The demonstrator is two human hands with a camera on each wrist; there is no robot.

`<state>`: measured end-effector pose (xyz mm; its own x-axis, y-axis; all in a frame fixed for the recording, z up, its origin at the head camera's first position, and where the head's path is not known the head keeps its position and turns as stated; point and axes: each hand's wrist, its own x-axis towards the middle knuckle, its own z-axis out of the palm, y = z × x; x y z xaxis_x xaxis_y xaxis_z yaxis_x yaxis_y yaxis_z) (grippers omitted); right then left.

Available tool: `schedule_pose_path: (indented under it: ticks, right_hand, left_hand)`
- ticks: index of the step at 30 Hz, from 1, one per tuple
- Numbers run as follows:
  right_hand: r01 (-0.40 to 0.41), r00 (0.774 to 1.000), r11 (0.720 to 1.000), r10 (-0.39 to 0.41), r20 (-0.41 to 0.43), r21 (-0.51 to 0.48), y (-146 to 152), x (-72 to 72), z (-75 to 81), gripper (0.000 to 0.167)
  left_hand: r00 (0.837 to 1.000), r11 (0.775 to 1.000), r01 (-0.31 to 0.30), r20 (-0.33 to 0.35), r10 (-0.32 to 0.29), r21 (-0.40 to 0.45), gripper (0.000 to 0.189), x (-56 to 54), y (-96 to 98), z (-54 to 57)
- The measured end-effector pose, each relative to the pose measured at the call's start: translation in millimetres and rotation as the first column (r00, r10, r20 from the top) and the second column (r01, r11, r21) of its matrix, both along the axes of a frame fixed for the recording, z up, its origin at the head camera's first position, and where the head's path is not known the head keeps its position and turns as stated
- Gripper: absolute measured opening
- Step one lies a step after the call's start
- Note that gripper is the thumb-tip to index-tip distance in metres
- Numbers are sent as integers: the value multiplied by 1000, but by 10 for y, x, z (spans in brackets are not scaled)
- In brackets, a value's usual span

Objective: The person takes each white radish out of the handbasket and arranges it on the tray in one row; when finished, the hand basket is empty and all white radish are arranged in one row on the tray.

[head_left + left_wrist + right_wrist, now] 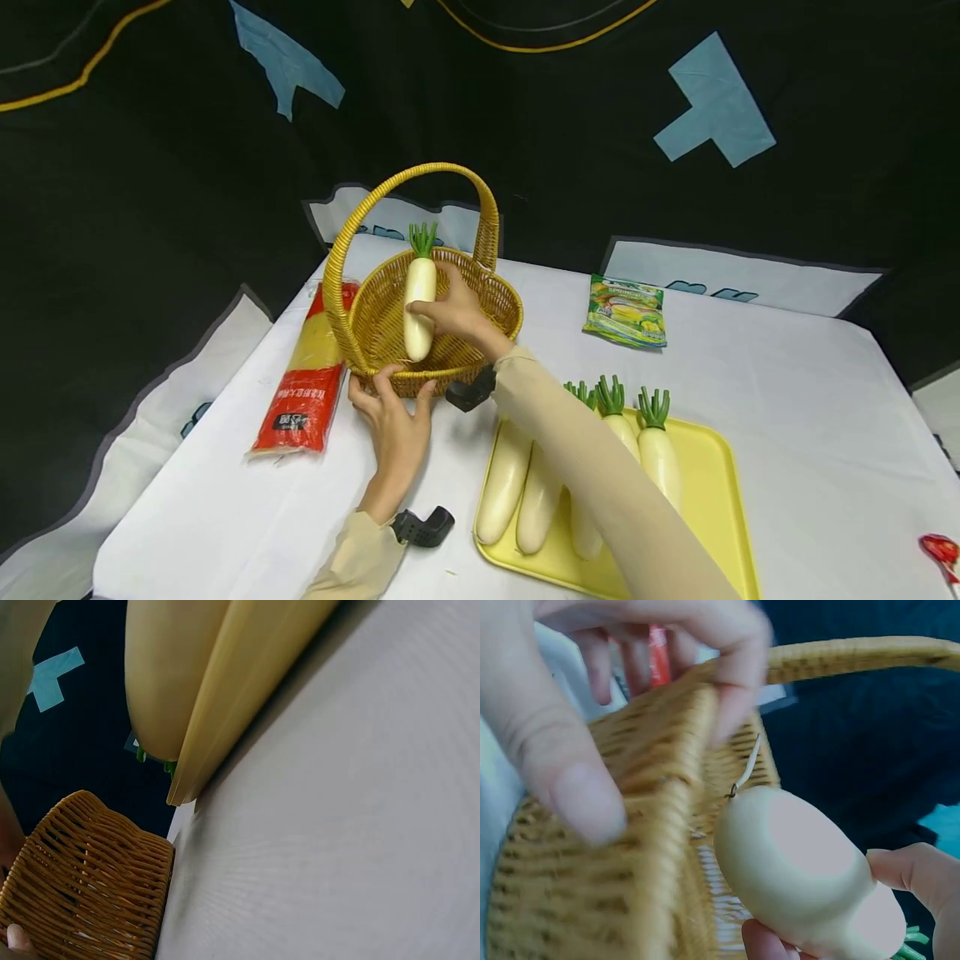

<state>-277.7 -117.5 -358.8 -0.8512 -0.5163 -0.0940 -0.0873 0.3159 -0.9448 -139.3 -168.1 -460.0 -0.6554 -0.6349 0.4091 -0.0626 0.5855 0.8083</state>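
My right hand (459,307) holds a white radish (419,310) with short green stalks, thumb on one side and fingers on the other. In the head view the radish stands nearly upright over the opening of a yellow wicker basket (510,297), which has a tall arched handle. At the basket's near side, my left hand (399,435) grips the rim. The right wrist view shows its index finger hooked over the rim and its thumb (589,802) against the outer wall. A thin root hangs from the radish's lower tip (780,840).
A yellow tray (717,492) at the front right bears several more white radishes (504,487), partly hidden by my right sleeve. Left of the basket lies a red and yellow packet (296,396). A green packet (626,312) lies farther back, and a small red object (940,548) at the right edge.
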Motion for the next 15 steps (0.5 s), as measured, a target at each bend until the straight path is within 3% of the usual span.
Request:
schedule_pose_path:
  ticks: [5,15]
  right_hand:
    - [-13,999,1000,13,-41,-4,290,-28,94,78]
    - [45,994,997,-38,-99,70,896,12,166,78]
  left_hand:
    - [999,999,22,27,-23,40,47,-14,13,-16]
    - [999,997,36,19,-37,63,48,-55,0,-32]
